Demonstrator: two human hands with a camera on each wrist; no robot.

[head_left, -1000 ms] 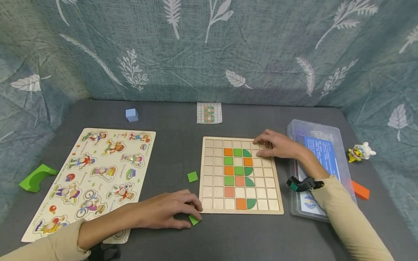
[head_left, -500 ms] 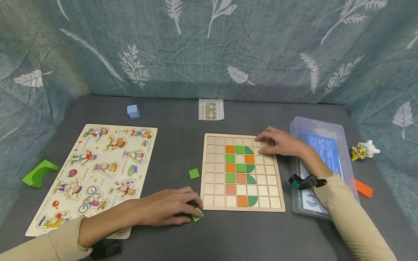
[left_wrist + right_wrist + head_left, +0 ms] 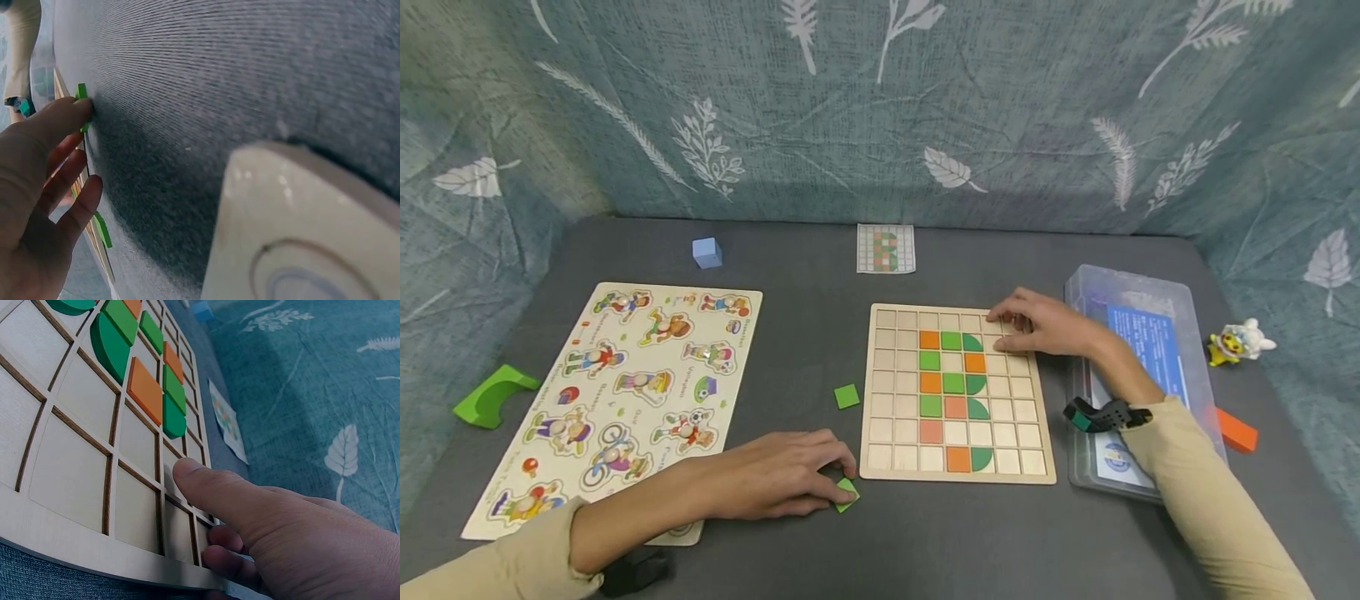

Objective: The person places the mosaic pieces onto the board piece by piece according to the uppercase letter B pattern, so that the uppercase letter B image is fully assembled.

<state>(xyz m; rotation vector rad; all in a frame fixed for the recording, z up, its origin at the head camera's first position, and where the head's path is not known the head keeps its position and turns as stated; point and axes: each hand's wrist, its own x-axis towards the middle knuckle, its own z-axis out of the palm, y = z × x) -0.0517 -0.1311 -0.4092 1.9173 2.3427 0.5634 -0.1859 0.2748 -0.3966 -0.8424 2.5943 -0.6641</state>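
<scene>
In the head view, my left hand point(image 3: 786, 479) has its thumb on a green square tile point(image 3: 847, 484), with the bent index finger close beside it. Another green square tile point(image 3: 846, 396) lies on the table farther back. My right hand point(image 3: 1045, 325) rests at the upper right of the wooden grid board point(image 3: 880, 477). In the right wrist view, its thumb point(image 3: 215, 487) is over the board's cells, with the other fingers loosely bent near the edge. Orange point(image 3: 145, 389), light green and dark green rounded tiles fill several cells. Nothing shows between the right thumb and fingers.
A small pattern card point(image 3: 886, 250) lies behind the board. At left are a picture puzzle board point(image 3: 700, 483), a green arch block point(image 3: 490, 400) and a blue cube point(image 3: 707, 252). A clear plastic case point(image 3: 1078, 292), an orange block point(image 3: 1236, 432) and a small figurine point(image 3: 1240, 342) are at right.
The left hand shifts slightly left, and the green tile under its thumb moves slightly with it. The index finger covers less of the tile. The right hand keeps its place on the board.
</scene>
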